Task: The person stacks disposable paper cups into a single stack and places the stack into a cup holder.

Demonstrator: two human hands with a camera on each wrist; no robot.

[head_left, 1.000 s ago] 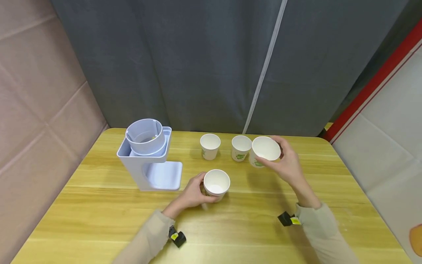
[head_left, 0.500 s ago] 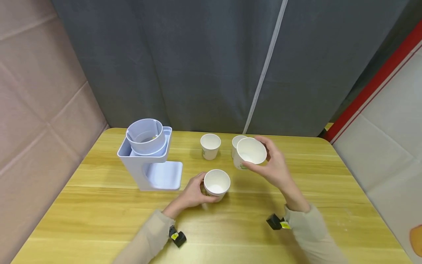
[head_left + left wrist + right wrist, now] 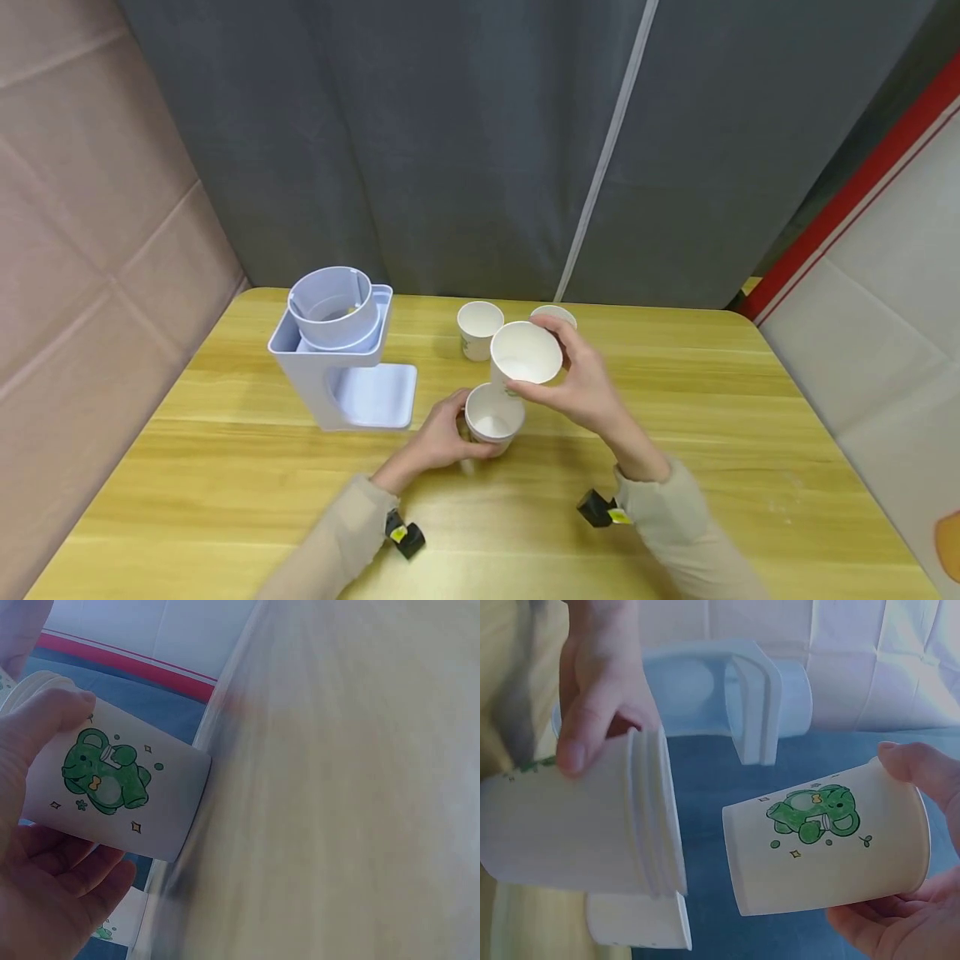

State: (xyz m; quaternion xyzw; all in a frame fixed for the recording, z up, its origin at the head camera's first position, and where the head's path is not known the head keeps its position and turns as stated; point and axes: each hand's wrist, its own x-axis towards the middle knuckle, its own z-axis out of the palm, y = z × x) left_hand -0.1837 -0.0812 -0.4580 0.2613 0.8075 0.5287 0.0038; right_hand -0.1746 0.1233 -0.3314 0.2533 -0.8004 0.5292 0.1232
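My left hand (image 3: 438, 437) grips a stack of nested white paper cups (image 3: 493, 417) standing upright on the table. Several rims show on this stack (image 3: 570, 817) in the right wrist view, and a green bear is printed on its side in the left wrist view. Between thumb and fingers, my right hand (image 3: 588, 387) holds a single paper cup (image 3: 527, 354) in the air, just behind and above the stack, its base facing the stack's mouth with a gap between them. Behind stand two more paper cups, one to the left (image 3: 480, 323), the other (image 3: 553, 313) partly hidden by the right hand.
A light blue plastic stand (image 3: 324, 379) with a round open hopper (image 3: 332, 312) and a flat base tray (image 3: 378, 396) is left of the cups. The wooden table (image 3: 225, 500) meets a dark grey curtain (image 3: 450, 167) at the back.
My right hand has carried its paper cup leftward from beside the back right cup to above the stack. My left hand keeps its grip in the same place.
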